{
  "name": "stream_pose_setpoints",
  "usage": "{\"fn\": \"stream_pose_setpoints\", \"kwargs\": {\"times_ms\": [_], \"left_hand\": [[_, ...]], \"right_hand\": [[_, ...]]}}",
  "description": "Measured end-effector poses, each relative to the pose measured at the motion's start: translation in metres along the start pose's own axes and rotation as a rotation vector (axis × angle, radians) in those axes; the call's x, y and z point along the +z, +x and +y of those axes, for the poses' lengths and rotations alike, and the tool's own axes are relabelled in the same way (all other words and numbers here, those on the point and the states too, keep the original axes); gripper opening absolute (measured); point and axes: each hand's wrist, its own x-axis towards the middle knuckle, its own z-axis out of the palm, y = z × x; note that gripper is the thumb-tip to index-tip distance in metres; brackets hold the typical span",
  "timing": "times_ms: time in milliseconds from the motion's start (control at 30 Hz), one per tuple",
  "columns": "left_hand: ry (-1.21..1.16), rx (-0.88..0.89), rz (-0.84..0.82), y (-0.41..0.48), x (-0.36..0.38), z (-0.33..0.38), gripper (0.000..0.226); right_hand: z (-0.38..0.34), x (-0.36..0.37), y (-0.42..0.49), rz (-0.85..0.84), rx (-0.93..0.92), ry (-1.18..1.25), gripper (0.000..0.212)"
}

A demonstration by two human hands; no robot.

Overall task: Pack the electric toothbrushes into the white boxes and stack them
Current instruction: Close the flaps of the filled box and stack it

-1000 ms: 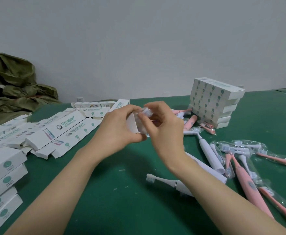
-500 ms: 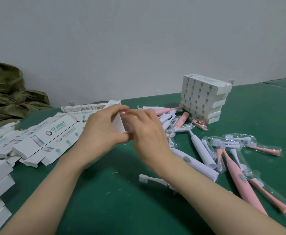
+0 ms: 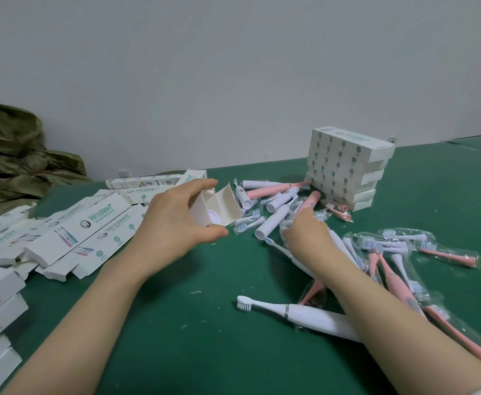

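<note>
Bare green table (image 3: 190,352) centre, flat boxes (image 3: 91,223) left, toothbrush pile (image 3: 273,222) right

Plain pale wall (image 3: 233,67) behind green-covered table (image 3: 176,352) w/ olive cloth heap (image 3: 20,155) at far L.

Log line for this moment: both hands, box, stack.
left hand: holds open white box | right hand: on toothbrush pile, grip unclear | box stack: stands behind pile | step: box not closed
</note>
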Motion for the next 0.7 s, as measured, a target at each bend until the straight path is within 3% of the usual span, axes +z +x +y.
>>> {"fn": "stream_pose_setpoints", "kwargs": {"times_ms": [100,200,300,433,567,633,700], "left_hand": [[-0.002,0.004,0.028,0.001,-0.002,-0.001,0.073],[-0.006,0.005,0.039,0.002,-0.002,-0.002,0.073],[-0.007,0.012,0.037,0.001,-0.001,-0.001,0.073],[0.004,0.002,0.036,0.0,-0.001,-0.001,0.073],[-0.01,0.009,0.031,0.0,0.001,0.0,0.076],[-0.011,0.016,0.014,-0.001,0.002,0.001,0.077],[-0.019,0.024,0.013,-0.002,0.002,0.004,0.07]], "right_hand": [[0.0,-0.001,0.002,-0.06,-0.05,0.031,0.05],[-0.008,-0.024,-0.002,-0.207,0.009,-0.136,0.056],[-0.012,-0.043,-0.008,-0.234,-0.068,-0.126,0.045],[-0.015,-0.051,-0.012,-0.127,-0.229,0.465,0.018],[-0.032,-0.068,-0.025,0.005,-0.336,1.153,0.009],[-0.04,-0.081,-0.038,-0.104,-0.455,1.568,0.012],[-0.047,-0.083,-0.053,-0.198,-0.537,1.749,0.02]]}}
